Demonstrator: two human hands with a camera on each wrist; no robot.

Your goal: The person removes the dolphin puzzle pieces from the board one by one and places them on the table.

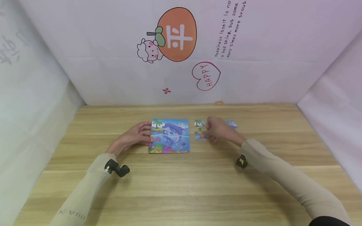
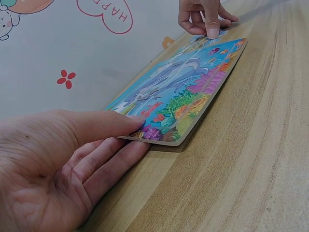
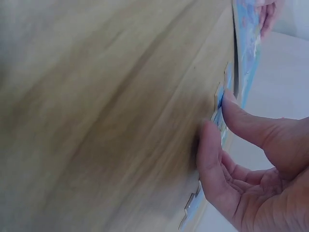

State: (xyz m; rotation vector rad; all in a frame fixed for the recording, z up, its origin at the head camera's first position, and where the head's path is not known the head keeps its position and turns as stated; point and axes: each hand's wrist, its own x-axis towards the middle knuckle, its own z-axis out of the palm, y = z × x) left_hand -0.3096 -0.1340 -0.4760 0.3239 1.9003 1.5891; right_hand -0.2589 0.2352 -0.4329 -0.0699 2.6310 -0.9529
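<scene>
My left hand (image 1: 135,134) holds a flat, square dolphin picture board (image 1: 171,136) by its left edge. In the left wrist view the thumb lies on top of the board's corner, while the other fingers reach beneath it. The board's near edge (image 2: 212,96) shows slightly raised over the wood there. To the right, my right hand (image 1: 220,129) pinches a small jigsaw puzzle piece (image 3: 218,99) between thumb and forefinger, low over the table. Palm-tree puzzle pieces (image 1: 199,123) lie just left of that hand, partly hidden by its fingers.
More blue puzzle pieces (image 1: 231,123) lie beyond the right hand, partly covered by it. The wooden table (image 1: 173,189) ends at a white printed cloth backdrop (image 1: 119,78). White cloth also hangs on both sides.
</scene>
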